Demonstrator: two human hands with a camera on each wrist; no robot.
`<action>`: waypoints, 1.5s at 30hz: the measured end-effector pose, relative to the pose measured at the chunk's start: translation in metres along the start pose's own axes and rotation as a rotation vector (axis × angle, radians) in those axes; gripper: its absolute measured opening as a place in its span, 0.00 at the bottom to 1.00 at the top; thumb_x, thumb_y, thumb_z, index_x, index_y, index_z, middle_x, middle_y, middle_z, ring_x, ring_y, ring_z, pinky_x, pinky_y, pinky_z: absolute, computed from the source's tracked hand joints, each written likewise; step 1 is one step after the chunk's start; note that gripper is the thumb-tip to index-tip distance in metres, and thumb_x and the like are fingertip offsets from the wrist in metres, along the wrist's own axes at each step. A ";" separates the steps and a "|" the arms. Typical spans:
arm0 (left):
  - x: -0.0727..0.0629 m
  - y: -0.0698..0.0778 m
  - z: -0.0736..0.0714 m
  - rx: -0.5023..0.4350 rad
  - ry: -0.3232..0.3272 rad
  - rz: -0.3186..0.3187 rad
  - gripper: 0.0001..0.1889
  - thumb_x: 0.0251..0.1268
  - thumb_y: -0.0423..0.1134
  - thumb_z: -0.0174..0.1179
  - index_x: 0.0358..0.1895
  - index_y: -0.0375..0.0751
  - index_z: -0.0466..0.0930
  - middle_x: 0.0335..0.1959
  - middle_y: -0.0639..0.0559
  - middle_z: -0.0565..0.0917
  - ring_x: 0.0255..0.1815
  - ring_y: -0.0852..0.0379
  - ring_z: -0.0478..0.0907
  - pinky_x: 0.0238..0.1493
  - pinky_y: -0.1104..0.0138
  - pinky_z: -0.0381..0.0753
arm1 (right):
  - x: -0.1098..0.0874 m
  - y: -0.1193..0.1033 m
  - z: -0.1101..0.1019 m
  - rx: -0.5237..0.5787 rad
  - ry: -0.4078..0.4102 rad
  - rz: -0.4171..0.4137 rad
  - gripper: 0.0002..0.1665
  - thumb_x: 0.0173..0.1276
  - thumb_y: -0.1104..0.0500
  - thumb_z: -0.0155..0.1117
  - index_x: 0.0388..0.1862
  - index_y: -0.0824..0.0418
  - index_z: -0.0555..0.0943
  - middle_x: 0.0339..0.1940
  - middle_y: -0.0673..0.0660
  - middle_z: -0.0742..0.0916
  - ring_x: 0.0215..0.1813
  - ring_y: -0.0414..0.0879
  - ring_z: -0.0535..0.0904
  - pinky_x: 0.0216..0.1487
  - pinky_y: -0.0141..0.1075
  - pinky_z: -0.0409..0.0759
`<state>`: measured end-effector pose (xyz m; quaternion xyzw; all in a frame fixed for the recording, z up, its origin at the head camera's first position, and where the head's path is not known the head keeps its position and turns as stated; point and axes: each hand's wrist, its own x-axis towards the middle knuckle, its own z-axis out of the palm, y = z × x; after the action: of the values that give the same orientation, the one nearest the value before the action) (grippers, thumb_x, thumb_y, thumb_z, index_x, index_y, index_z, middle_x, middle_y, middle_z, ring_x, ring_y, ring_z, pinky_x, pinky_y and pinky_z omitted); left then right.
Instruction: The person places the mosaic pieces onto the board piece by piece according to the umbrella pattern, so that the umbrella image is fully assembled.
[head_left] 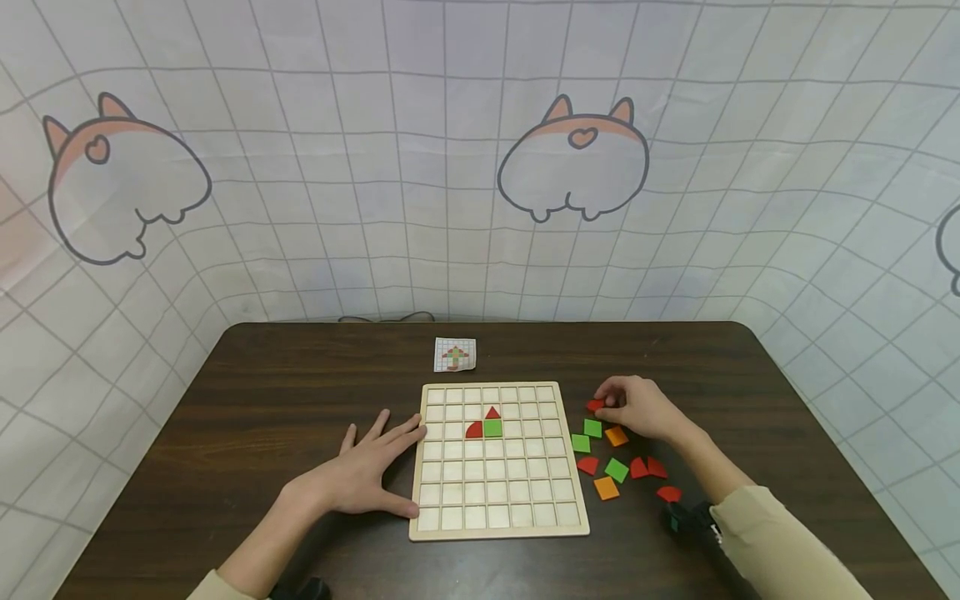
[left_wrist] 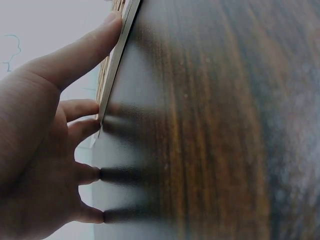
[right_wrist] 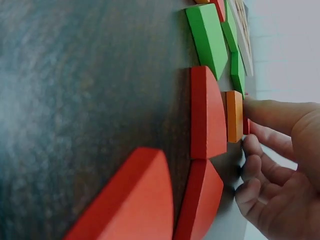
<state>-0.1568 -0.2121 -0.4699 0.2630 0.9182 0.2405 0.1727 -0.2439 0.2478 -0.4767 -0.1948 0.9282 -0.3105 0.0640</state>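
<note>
A wooden grid board [head_left: 497,493] lies on the table in the head view. On it a green square tile [head_left: 492,428] has a red triangle tile [head_left: 492,413] above it and a red quarter-circle tile [head_left: 475,430] at its left. My left hand [head_left: 358,473] is spread, its thumb and some fingertips touching the board's left edge, the others on the table. Right of the board, my right hand [head_left: 641,408] pinches a red tile [head_left: 595,406] between thumb and fingers, low over the table. Fingers partly hide that tile, so its exact shape cannot be told.
Loose green squares [head_left: 617,471], orange squares [head_left: 607,488] and several red quarter-circle tiles [head_left: 669,494] lie between the board and my right forearm. A small paper card [head_left: 454,355] with a coloured arrow-like pattern lies behind the board. A patterned curtain [head_left: 465,167] hangs past the table's far edge.
</note>
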 end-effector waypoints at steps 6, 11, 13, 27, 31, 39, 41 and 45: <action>0.000 0.001 0.000 -0.001 0.001 0.001 0.57 0.55 0.68 0.71 0.84 0.50 0.54 0.85 0.51 0.48 0.82 0.34 0.31 0.66 0.24 0.28 | 0.002 0.000 0.003 -0.068 0.038 0.040 0.15 0.69 0.50 0.73 0.35 0.59 0.81 0.24 0.50 0.78 0.24 0.43 0.71 0.27 0.35 0.70; -0.001 0.003 -0.002 -0.014 -0.001 0.005 0.57 0.55 0.67 0.71 0.84 0.48 0.54 0.85 0.49 0.48 0.82 0.32 0.31 0.66 0.24 0.28 | 0.001 -0.002 0.002 -0.049 0.044 0.018 0.14 0.71 0.52 0.71 0.42 0.63 0.82 0.26 0.50 0.79 0.24 0.43 0.72 0.27 0.36 0.71; -0.001 0.003 -0.003 -0.016 -0.002 0.005 0.57 0.55 0.67 0.71 0.84 0.48 0.53 0.85 0.49 0.48 0.82 0.32 0.31 0.66 0.24 0.27 | 0.001 -0.002 0.001 -0.034 0.032 -0.001 0.15 0.70 0.54 0.72 0.47 0.65 0.83 0.29 0.51 0.79 0.26 0.44 0.72 0.28 0.36 0.71; 0.001 0.000 -0.001 -0.009 -0.003 0.005 0.57 0.55 0.68 0.71 0.84 0.50 0.54 0.85 0.51 0.48 0.82 0.34 0.30 0.66 0.24 0.27 | 0.003 -0.005 0.007 -0.044 0.060 -0.054 0.10 0.67 0.62 0.73 0.46 0.64 0.86 0.35 0.53 0.81 0.31 0.44 0.72 0.31 0.37 0.73; 0.001 -0.001 0.000 -0.003 -0.004 0.009 0.57 0.55 0.68 0.71 0.84 0.50 0.53 0.85 0.51 0.47 0.82 0.34 0.30 0.66 0.24 0.27 | 0.004 -0.007 0.009 -0.034 0.064 -0.068 0.09 0.67 0.63 0.71 0.45 0.66 0.85 0.36 0.55 0.82 0.33 0.45 0.72 0.33 0.38 0.73; 0.000 -0.001 0.000 -0.003 -0.005 0.014 0.57 0.55 0.68 0.71 0.84 0.50 0.54 0.85 0.51 0.47 0.82 0.33 0.30 0.65 0.24 0.27 | 0.003 -0.009 0.010 -0.026 0.062 -0.043 0.09 0.69 0.62 0.70 0.45 0.65 0.85 0.36 0.53 0.83 0.32 0.44 0.74 0.31 0.37 0.74; 0.000 -0.001 0.000 -0.003 -0.007 0.013 0.57 0.55 0.68 0.71 0.84 0.50 0.53 0.85 0.51 0.47 0.82 0.34 0.30 0.66 0.24 0.27 | 0.003 -0.010 0.010 -0.009 0.064 -0.052 0.09 0.69 0.61 0.70 0.45 0.65 0.85 0.35 0.52 0.83 0.31 0.44 0.74 0.30 0.37 0.74; 0.000 -0.002 0.000 0.000 -0.009 0.013 0.57 0.55 0.68 0.71 0.84 0.50 0.53 0.85 0.52 0.47 0.82 0.34 0.30 0.66 0.24 0.27 | 0.004 -0.013 0.009 0.012 0.067 -0.060 0.09 0.69 0.60 0.71 0.45 0.63 0.85 0.33 0.50 0.83 0.30 0.44 0.75 0.28 0.36 0.74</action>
<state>-0.1574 -0.2132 -0.4711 0.2698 0.9158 0.2404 0.1752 -0.2409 0.2319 -0.4766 -0.2114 0.9216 -0.3244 0.0248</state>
